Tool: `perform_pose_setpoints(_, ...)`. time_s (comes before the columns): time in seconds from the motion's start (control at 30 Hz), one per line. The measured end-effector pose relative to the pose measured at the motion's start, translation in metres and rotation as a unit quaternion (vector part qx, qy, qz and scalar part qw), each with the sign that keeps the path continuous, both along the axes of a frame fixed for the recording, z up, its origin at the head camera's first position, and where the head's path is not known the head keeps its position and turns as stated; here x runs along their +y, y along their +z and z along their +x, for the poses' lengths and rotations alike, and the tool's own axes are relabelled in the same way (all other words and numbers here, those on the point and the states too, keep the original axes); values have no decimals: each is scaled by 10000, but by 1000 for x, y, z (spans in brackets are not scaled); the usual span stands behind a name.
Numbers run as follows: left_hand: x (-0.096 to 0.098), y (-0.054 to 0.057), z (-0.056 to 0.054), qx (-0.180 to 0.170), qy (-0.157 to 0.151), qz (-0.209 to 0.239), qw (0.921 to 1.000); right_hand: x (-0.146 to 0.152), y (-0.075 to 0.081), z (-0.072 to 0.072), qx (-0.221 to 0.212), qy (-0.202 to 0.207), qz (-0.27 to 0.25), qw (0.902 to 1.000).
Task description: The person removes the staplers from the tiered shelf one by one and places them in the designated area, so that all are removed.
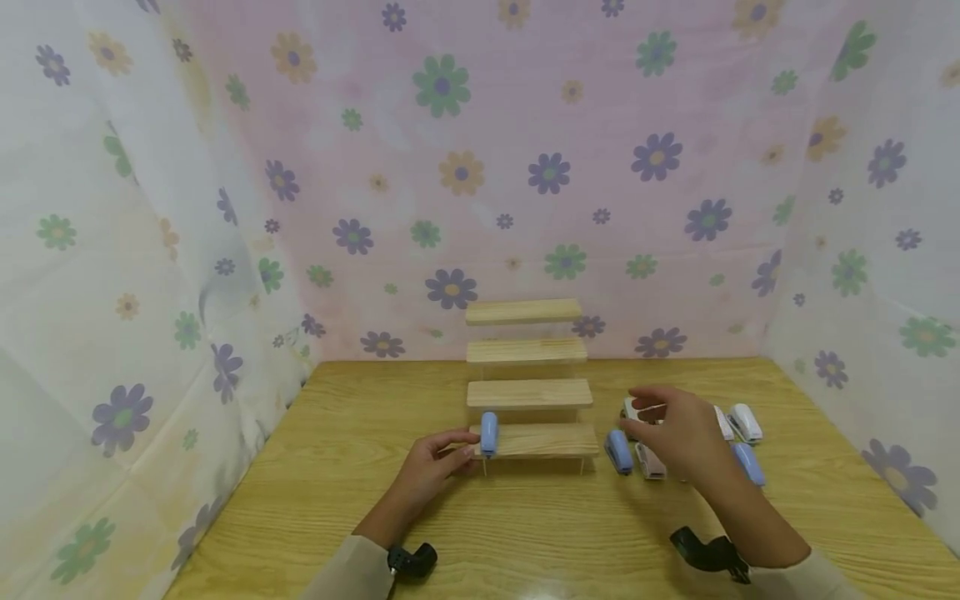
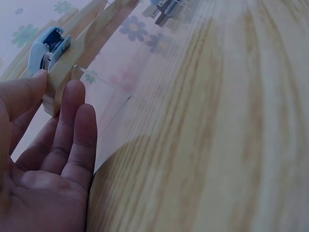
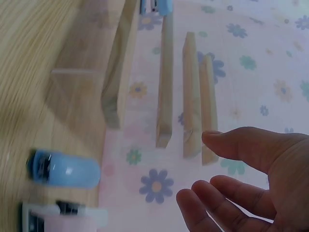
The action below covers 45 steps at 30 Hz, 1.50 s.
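A small blue stapler [image 1: 489, 433] stands at the left end of the lowest board of a stepped wooden shelf [image 1: 547, 442]. My left hand [image 1: 435, 467] grips that end of the board, thumb at its front edge beside the stapler; the other fingers curl loosely around the board's end in the left wrist view. My right hand [image 1: 675, 433] hovers over a group of small staplers to the right of the shelf, fingers spread and holding nothing. Nearest to it are another blue stapler [image 1: 618, 452], a pink stapler [image 1: 651, 461] and a pale stapler [image 1: 630, 408] partly hidden by the fingers.
Farther right lie a white stapler [image 1: 745, 423] and a blue stapler [image 1: 748, 463], partly behind my right forearm. Three more boards, such as the top board [image 1: 523, 312], rise behind the lowest one. A flowered cloth [image 1: 495, 125] hangs around the wooden table [image 1: 360, 417].
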<state>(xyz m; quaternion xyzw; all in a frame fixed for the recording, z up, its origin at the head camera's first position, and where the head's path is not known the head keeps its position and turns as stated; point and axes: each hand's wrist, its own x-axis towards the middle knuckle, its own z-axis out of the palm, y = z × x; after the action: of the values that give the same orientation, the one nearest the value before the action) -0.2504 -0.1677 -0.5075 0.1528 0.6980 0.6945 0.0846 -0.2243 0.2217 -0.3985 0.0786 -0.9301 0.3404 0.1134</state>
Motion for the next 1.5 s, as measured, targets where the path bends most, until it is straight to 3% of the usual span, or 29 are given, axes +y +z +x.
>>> perform_pose_setpoints(0.33, 1, 1, 1, -7, -25, 8, 10000, -44, 8, -9, -303, 389, -535, 9974)
perform_pose_setpoints(0.87, -1, 0, 0, -29, 20, -77, 10000, -122, -9, -13, -616, 717, -1027, 9902)
perform_pose_setpoints(1.17, -1, 3, -1, -71, 50, -74, 9999, -147, -22, -16, -661, 878, -1229, 9863)
perform_pose_setpoints(1.5, -2, 0, -2, -26, -9, 14, 10000, -166, -36, -17, -321, 987, -1140, 9880)
